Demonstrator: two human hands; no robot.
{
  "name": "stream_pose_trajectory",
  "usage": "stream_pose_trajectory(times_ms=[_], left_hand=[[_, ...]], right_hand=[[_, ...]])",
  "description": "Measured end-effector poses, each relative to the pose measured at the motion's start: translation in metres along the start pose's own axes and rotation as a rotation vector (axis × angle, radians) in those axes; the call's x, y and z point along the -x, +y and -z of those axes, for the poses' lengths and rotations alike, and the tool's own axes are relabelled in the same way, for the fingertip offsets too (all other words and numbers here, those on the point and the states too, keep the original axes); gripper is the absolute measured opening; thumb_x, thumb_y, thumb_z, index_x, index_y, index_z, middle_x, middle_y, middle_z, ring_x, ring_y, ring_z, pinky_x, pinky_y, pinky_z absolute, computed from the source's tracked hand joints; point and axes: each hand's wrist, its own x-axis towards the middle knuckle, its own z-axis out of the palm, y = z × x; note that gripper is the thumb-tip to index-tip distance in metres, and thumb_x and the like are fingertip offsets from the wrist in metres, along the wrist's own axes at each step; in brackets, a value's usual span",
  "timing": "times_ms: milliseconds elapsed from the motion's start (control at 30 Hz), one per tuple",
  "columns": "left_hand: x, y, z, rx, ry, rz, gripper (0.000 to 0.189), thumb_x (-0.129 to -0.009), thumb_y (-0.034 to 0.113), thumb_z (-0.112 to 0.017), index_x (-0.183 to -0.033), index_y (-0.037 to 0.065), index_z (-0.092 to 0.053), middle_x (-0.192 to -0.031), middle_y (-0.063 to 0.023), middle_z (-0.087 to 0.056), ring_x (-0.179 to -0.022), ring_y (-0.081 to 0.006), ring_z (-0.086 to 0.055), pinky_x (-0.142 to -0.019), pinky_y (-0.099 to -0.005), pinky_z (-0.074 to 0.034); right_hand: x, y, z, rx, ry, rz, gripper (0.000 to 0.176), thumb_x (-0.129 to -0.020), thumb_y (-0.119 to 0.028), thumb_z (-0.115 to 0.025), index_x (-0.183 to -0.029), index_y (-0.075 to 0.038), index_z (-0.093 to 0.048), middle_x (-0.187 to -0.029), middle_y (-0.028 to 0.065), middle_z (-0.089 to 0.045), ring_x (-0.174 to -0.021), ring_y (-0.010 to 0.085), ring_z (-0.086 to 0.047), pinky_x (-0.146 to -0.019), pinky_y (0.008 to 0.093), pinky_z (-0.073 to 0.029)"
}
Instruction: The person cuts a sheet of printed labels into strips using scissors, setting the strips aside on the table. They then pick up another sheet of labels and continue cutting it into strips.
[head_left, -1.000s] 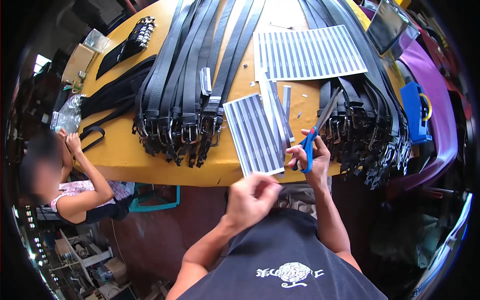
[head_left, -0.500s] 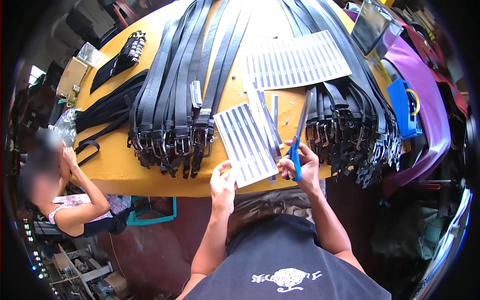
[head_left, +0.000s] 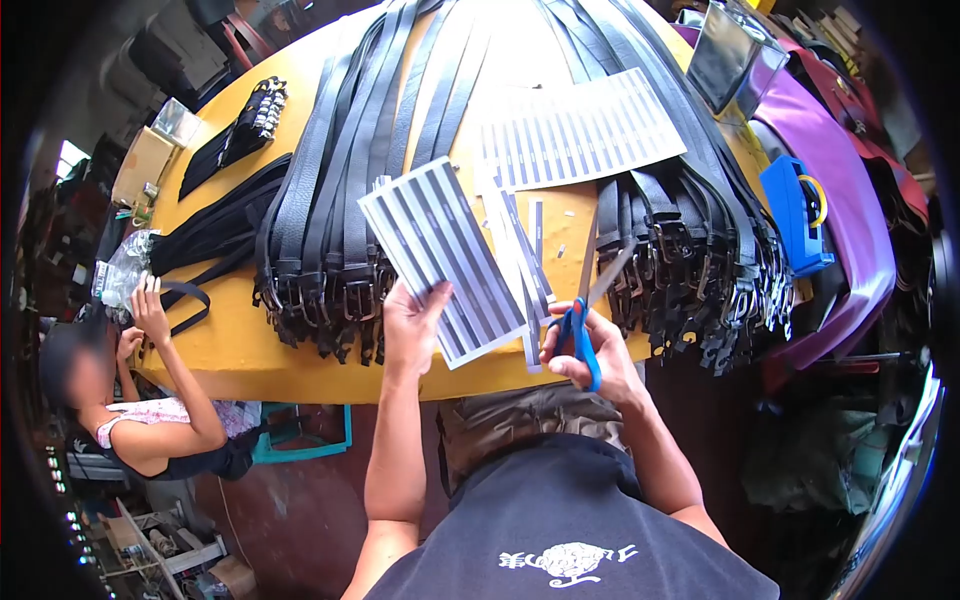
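Pinched in my left hand (head_left: 412,325) is a striped sheet (head_left: 445,265), held tilted above the table's front edge. My right hand (head_left: 600,355) grips blue-handled scissors (head_left: 578,335), whose blades stand apart and point up and away. Between the two hands, narrow cut strips (head_left: 520,260) lie on the yellow table. A larger striped sheet (head_left: 585,130) rests farther back, partly over black belts. One bundle of black belts (head_left: 320,200) with metal buckles lies left of the held sheet, and another bundle (head_left: 680,220) lies right of the scissors.
The yellow table (head_left: 230,350) also bears thin black straps (head_left: 225,215), a small dark bundle (head_left: 235,130) and a blue holder (head_left: 795,215). At the left, a seated person (head_left: 165,430) has both hands raised near a plastic bag (head_left: 128,265). Purple material (head_left: 840,200) hangs at the right.
My left hand has lifted the sheet and moved it up and left. The scissors' blades have opened. The other person's hand has risen slightly.
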Motion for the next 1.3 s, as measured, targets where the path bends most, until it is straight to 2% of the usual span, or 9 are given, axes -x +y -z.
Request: stream_pose_trajectory(times_ms=[67,133,200,267,367,467,667,967,1300], left_hand=[[0.001,0.014,0.003,0.002,0.024,-0.043,0.020,-0.087,-0.004,-0.061,-0.107,-0.003,-0.057,-0.098,-0.0077,-0.066,-0.085,-0.0091,-0.061,-0.076,-0.0232,-0.048],[0.004,0.029,-0.001,-0.026,0.059,-0.097,0.022,-0.087,-0.004,-0.060,-0.109,-0.003,-0.057,-0.097,-0.0068,-0.066,-0.084,-0.0080,-0.060,-0.075,-0.0224,-0.047],[0.006,0.039,-0.003,-0.070,0.086,-0.149,0.024,-0.087,-0.002,-0.061,-0.109,-0.004,-0.055,-0.095,-0.0068,-0.065,-0.082,-0.0074,-0.059,-0.072,-0.0223,-0.047],[0.007,0.049,-0.005,-0.192,0.080,-0.230,0.024,-0.086,0.000,-0.062,-0.108,-0.005,-0.054,-0.092,-0.0071,-0.065,-0.079,-0.0075,-0.059,-0.070,-0.0224,-0.047],[0.007,0.064,-0.009,-0.293,0.060,-0.337,0.025,-0.086,0.001,-0.062,-0.107,-0.006,-0.053,-0.090,-0.0077,-0.065,-0.076,-0.0079,-0.059,-0.066,-0.0228,-0.048],[0.007,0.072,-0.012,-0.413,0.039,-0.351,0.026,-0.086,0.001,-0.061,-0.109,-0.006,-0.052,-0.091,-0.0087,-0.065,-0.075,-0.0088,-0.060,-0.066,-0.0229,-0.048],[0.008,0.075,-0.019,-0.344,0.005,-0.341,0.028,-0.088,0.000,-0.058,-0.114,-0.005,-0.050,-0.093,-0.0083,-0.063,-0.077,-0.0081,-0.059,-0.067,-0.0223,-0.047],[0.010,0.076,-0.020,-0.332,-0.002,-0.345,0.027,-0.088,0.000,-0.058,-0.113,-0.005,-0.050,-0.092,-0.0069,-0.063,-0.075,-0.0065,-0.057,-0.065,-0.0208,-0.046],[0.011,0.073,-0.023,-0.331,0.003,-0.373,0.026,-0.088,0.000,-0.058,-0.113,-0.005,-0.050,-0.093,-0.0069,-0.063,-0.077,-0.0071,-0.058,-0.067,-0.0216,-0.047]], right_hand=[[0.011,-0.005,-0.010,-0.048,-0.031,-0.006,0.060,-0.073,-0.009,-0.080,-0.124,-0.004,-0.048,-0.087,0.0042,-0.061,-0.073,0.0091,-0.057,-0.064,0.0235,-0.046],[0.020,-0.005,-0.015,0.007,-0.073,-0.137,0.058,-0.076,-0.012,-0.078,-0.124,-0.005,-0.048,-0.086,0.0035,-0.060,-0.066,0.0070,-0.055,-0.051,0.0211,-0.042],[0.028,-0.003,-0.027,0.037,-0.119,-0.159,0.059,-0.076,-0.014,-0.079,-0.124,-0.004,-0.047,-0.085,0.0031,-0.059,-0.069,0.0081,-0.056,-0.056,0.0226,-0.044],[0.031,-0.002,-0.032,0.156,-0.209,-0.273,0.068,-0.072,-0.022,-0.082,-0.126,-0.005,-0.045,-0.087,0.0038,-0.059,-0.079,0.0100,-0.058,-0.071,0.0260,-0.048],[0.034,0.013,-0.037,0.242,-0.252,-0.208,0.070,-0.072,-0.028,-0.083,-0.124,-0.002,-0.044,-0.086,0.0039,-0.059,-0.080,0.0108,-0.059,-0.073,0.0260,-0.048],[0.032,0.003,-0.042,0.332,-0.285,-0.188,0.069,-0.072,-0.030,-0.082,-0.122,-0.002,-0.045,-0.085,0.0039,-0.059,-0.079,0.0109,-0.059,-0.073,0.0263,-0.049],[0.026,-0.011,-0.050,0.454,-0.294,-0.133,0.069,-0.071,-0.031,-0.082,-0.121,0.000,-0.046,-0.078,0.0041,-0.060,-0.072,0.0099,-0.058,-0.068,0.0253,-0.047],[0.024,-0.010,-0.055,0.402,-0.253,-0.060,0.068,-0.071,-0.036,-0.082,-0.117,0.002,-0.049,-0.068,0.0040,-0.057,-0.065,0.0109,-0.054,-0.064,0.0265,-0.045],[0.023,-0.010,-0.053,0.396,-0.265,-0.103,0.069,-0.070,-0.032,-0.083,-0.121,-0.001,-0.048,-0.076,0.0023,-0.059,-0.069,0.0079,-0.056,-0.064,0.0234,-0.045]])
